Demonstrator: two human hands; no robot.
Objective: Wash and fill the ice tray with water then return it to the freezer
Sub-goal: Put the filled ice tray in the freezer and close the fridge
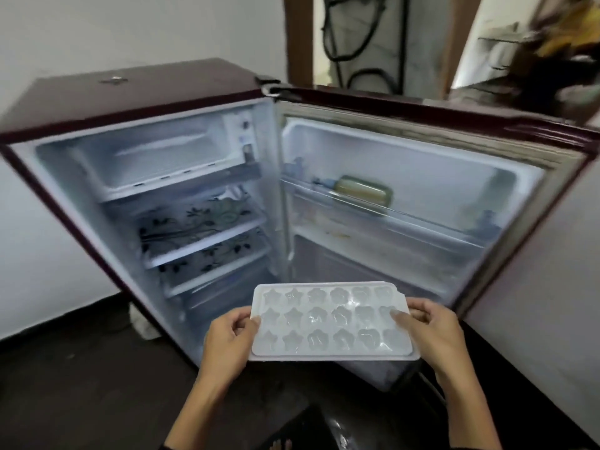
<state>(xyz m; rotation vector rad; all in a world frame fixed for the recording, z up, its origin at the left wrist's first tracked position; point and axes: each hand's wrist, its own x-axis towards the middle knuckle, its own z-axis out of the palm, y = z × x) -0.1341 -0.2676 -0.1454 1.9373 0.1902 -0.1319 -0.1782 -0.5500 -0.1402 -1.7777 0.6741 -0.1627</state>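
Both hands, left (227, 336) and right (431, 329), hold the tray (331, 323) level by its short edges, fingers curled round the rims, before the open fridge (136, 102). Step judged: returning it. Next move: raise it level into the freezer (156, 160).

Your left hand (227, 332) and right hand (431, 329) reach forward at lower centre, fingers curled, thumbs on top, each gripping an end of the tray (328, 323).

Single head-worn view, looking forward and steeply down from above the open fridge (156, 177), close in front of it. Wide-angle bend at the edges. Fridge door (422, 190) swung right of the fridge, dark floor (81, 384) below it.
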